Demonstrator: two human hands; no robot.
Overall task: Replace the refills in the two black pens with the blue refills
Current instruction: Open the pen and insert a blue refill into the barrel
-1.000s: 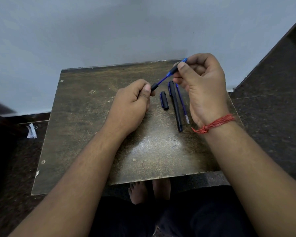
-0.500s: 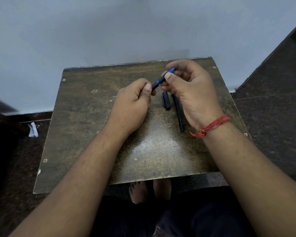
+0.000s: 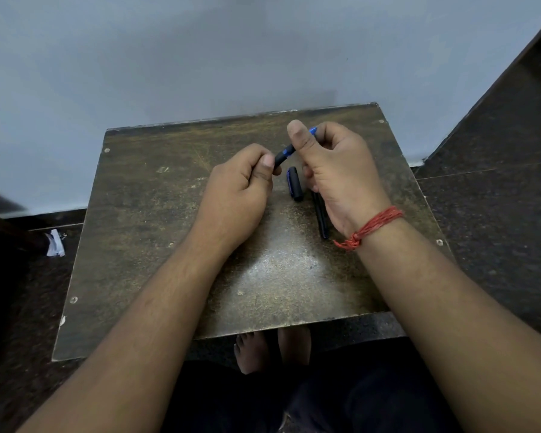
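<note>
Worn desk point(image 3: 169, 245) by wall: both hands curl on black pen point(image 3: 283, 155) held above it, left hand point(image 3: 241, 189) w/ barrel, right hand point(image 3: 331, 170) at blue-tipped end; light, slick, prob best pinched near ends.

A plain room, probably in a home, is being shown. A small, worn brown worktop point(image 3: 156, 232) with screws at its corners is being kept low against a bare pale wall point(image 3: 200, 51). A dark speckled stone floor point(image 3: 497, 214) is being seen around it, a scrap of white paper point(image 3: 55, 243) is lying there, and bare feet point(image 3: 272, 350) are being rested beneath.
</note>
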